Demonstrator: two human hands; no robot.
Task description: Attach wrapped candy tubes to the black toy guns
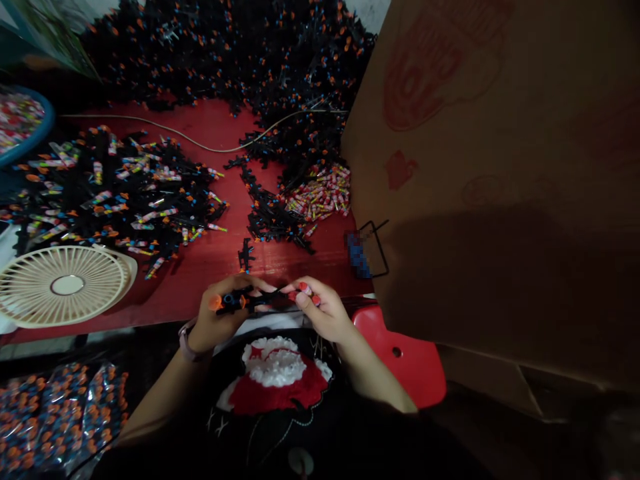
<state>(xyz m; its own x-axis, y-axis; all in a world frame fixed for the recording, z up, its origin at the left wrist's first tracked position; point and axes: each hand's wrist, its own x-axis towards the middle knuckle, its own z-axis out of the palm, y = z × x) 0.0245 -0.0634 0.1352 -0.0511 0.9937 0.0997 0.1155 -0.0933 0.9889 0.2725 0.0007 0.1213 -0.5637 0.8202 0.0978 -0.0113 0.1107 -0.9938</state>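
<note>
My left hand point(215, 320), with a band on its wrist, is closed around a black toy gun point(257, 300) with orange and blue parts. The gun points right, its thin end reaching my other hand. Small red and white tubes point(306, 289) are gripped in the fingers of my right hand point(327, 313), right by the gun's tip. Whether a tube touches the gun is hard to make out. Just beyond my hands lies a single toy gun point(245, 255). Farther back sit a small heap of plain toy guns point(267, 213) and a pile of candy-like tubes point(323, 192).
At left, toy guns with tubes attached point(130, 193) form a heap behind a cream fan point(65, 285). A large mound of guns point(225, 53) fills the back of the red table point(200, 287). Rightward stand a tall cardboard box point(475, 200) and a red stool point(410, 363). A blue basin point(47, 127) holds tubes.
</note>
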